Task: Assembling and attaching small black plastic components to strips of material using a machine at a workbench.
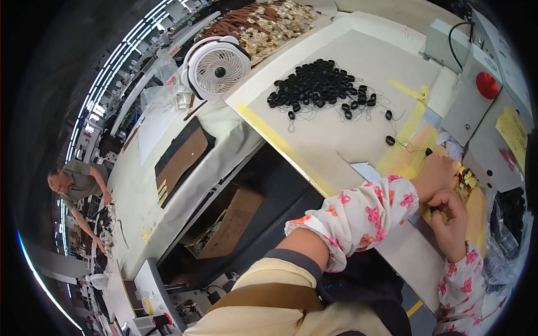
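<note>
At the right, both my hands work close together in front of a grey machine [473, 84]. My left hand [434, 176] reaches in from the left, wrist bent, its fingers mostly turned away and hidden. Just below it, my right hand [453, 221] is closed, with a small black piece [434, 209] pinched between thumb and finger. A small black loop [428, 152] lies against the far side of my left hand, threads trailing from it. Beyond, a heap of small black fabric loops [316, 84] with loose threads covers part of the tabletop [314, 140]. Two single loops [390, 140] lie nearer my hands.
A white fan [218, 70] stands beyond the table's left edge, near a pile of brown and gold pieces [269, 25]. Dark and brown flat panels [185, 159] lie on the side table. Below is a cardboard box [230, 221]. Another person [81, 182] works at far left.
</note>
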`<action>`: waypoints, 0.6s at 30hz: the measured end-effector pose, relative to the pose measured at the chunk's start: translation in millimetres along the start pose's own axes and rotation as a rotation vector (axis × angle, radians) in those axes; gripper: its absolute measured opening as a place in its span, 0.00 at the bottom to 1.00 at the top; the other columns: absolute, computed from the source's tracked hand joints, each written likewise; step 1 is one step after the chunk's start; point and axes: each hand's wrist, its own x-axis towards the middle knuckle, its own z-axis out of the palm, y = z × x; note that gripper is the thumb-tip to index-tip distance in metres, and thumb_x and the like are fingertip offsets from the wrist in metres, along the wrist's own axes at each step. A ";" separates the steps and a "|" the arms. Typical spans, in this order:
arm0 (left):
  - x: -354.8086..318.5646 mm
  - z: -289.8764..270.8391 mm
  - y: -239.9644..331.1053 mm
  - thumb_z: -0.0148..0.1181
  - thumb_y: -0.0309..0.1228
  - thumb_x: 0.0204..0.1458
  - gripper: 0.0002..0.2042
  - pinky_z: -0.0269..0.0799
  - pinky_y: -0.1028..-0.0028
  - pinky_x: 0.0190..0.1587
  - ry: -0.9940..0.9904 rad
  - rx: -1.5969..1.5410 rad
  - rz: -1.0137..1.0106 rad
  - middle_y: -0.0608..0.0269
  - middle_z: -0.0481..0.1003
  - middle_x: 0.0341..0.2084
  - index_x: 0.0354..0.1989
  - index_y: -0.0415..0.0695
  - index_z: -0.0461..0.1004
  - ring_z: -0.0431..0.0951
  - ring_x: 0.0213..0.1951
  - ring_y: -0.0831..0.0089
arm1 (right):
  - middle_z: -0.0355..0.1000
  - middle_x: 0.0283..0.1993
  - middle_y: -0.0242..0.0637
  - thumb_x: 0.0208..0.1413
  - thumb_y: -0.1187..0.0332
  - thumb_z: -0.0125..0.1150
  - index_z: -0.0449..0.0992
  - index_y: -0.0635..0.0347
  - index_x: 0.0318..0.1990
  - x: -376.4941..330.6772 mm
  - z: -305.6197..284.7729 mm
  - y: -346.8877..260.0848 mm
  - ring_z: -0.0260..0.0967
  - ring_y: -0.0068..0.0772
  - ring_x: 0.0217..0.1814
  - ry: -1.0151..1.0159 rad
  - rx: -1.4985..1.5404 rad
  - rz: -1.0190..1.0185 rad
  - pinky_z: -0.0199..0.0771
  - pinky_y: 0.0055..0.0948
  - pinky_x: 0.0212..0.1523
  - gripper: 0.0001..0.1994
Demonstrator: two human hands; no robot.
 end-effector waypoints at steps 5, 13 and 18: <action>-5.8 -4.2 1.6 0.53 0.32 0.38 0.07 0.65 0.63 0.25 0.004 -0.095 0.086 0.54 0.70 0.14 0.18 0.42 0.69 0.72 0.20 0.57 | 0.63 0.29 0.37 0.36 0.86 0.44 0.66 0.66 0.27 -14.4 -2.9 18.1 0.61 0.27 0.30 0.089 0.009 0.007 0.60 0.19 0.31 0.09; -12.5 -2.8 -11.1 0.55 0.33 0.34 0.07 0.66 0.63 0.27 0.070 -0.164 0.096 0.53 0.71 0.15 0.17 0.42 0.71 0.72 0.21 0.56 | 0.61 0.38 0.36 0.41 0.88 0.43 0.66 0.66 0.31 -9.0 -10.9 39.3 0.60 0.25 0.38 0.099 0.081 0.109 0.59 0.17 0.39 0.10; 1.5 5.5 1.9 0.55 0.32 0.34 0.06 0.66 0.63 0.25 -0.149 -0.139 0.109 0.55 0.70 0.15 0.20 0.43 0.70 0.72 0.22 0.57 | 0.61 0.38 0.32 0.47 0.82 0.46 0.65 0.65 0.35 -22.5 -47.2 61.6 0.59 0.21 0.39 0.163 0.096 0.349 0.58 0.15 0.39 0.07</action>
